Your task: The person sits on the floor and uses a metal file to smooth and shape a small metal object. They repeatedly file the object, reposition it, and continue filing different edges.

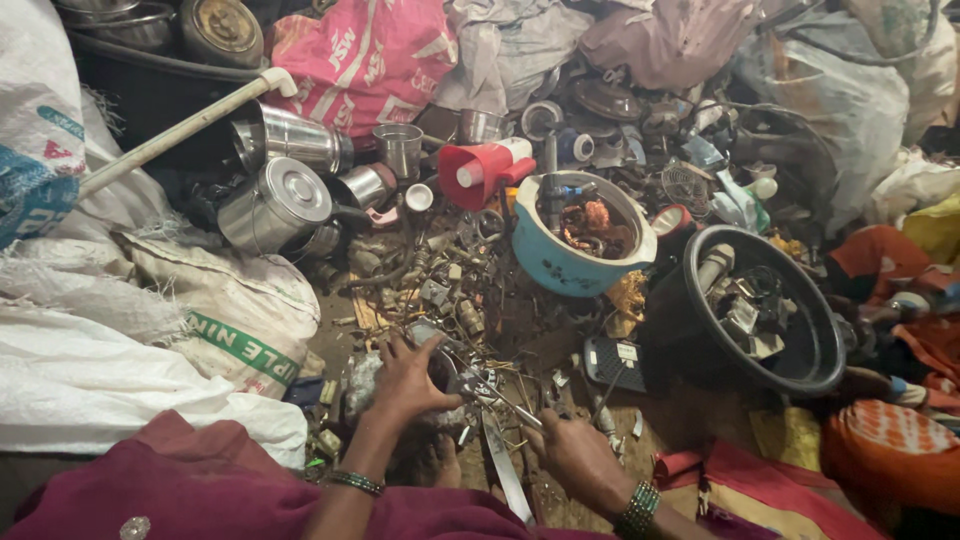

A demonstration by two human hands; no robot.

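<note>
Two bare hands are seen low over a scrap-strewn floor: the left hand [408, 380] is closed around a small metal part [440, 345], while a thin metal rod [505, 403] is gripped by the right hand [575, 455]. Farther off, a blue bowl [560, 268] and black tub [800, 360] are filled with scrap; steel tins [275, 205] lie beyond.

Left hand [408, 380] gripped a small metal part [440, 345]; right hand [572, 455] held a thin tool [505, 402] against it. Blue bowl [560, 265] and black basin [800, 375] held scrap nearby.
</note>
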